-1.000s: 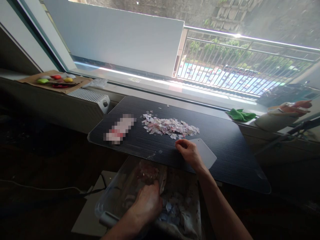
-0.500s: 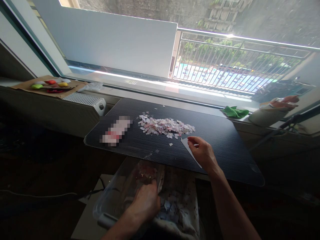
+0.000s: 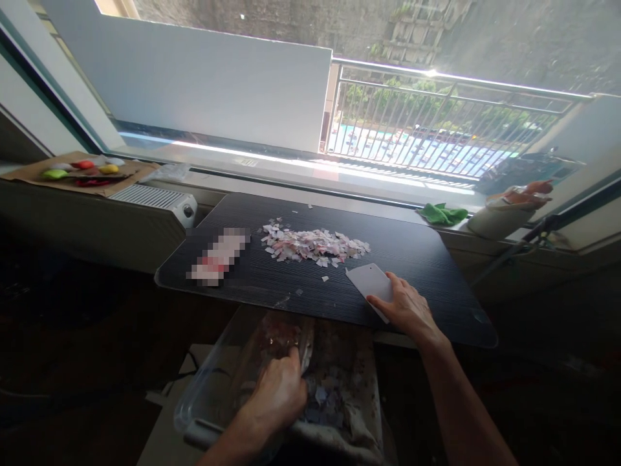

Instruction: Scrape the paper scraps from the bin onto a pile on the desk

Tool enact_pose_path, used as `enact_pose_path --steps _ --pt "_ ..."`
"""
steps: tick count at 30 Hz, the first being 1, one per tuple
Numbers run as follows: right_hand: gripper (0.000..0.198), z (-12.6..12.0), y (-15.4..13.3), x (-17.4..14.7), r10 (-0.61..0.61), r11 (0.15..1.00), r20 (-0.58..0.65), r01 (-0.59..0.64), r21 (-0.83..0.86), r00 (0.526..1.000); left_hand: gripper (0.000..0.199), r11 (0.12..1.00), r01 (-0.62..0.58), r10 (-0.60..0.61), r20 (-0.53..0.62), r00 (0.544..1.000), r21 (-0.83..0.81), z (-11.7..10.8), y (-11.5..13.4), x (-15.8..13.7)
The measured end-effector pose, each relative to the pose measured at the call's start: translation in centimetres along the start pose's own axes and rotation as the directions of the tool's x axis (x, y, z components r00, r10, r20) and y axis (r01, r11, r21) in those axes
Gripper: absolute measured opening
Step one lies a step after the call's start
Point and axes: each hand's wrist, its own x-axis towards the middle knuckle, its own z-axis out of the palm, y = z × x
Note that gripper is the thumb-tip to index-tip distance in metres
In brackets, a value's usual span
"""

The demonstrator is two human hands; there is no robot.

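Note:
In my right hand (image 3: 407, 307) is a flat white scraper (image 3: 371, 281) with a small hole near one corner. Thumb and fingers pinch its near side, and one edge rests on or just above the dark tabletop. Beyond it lies a long heap of small paper scraps (image 3: 315, 244), with a few loose bits around. Below the table's near edge, my left hand (image 3: 281, 385) is closed at the edge of a bag-like lining in a clear plastic bin (image 3: 208, 382); its grip is partly hidden. More scraps (image 3: 330, 395) lie in the lining.
A blurred-out pinkish strip (image 3: 220, 255) lies on the left of the dark table (image 3: 412, 246). Along the sill are a green cloth (image 3: 442, 213), a pale pot (image 3: 502, 213) and a board (image 3: 140, 171) with colourful items. A white heater (image 3: 160, 197) stands left of the table.
My right hand has turned the scraper so that its broad face shows, where it was nearly edge-on. The left hand stays at the bin. The whole view has shifted slightly.

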Motion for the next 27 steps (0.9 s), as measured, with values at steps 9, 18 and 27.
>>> enact_pose_path --steps 9,18,27 --pt "0.071 0.1 -0.6 -0.5 0.017 1.000 0.004 -0.017 0.022 1.000 0.033 1.000 0.005 -0.005 0.002 1.000 0.005 -0.1 -0.1 -0.3" --pt "0.058 0.8 1.7 0.3 0.148 0.817 -0.207 -0.002 0.577 0.967 0.029 0.999 0.033 -0.034 -0.064 0.997 -0.020 0.3 -1.7 -0.4" --pt "0.035 -0.3 -2.0 1.3 0.016 0.669 -0.290 0.206 0.714 0.957 0.033 0.999 0.041 -0.042 -0.042 0.998 -0.035 0.3 -2.2 -0.1"
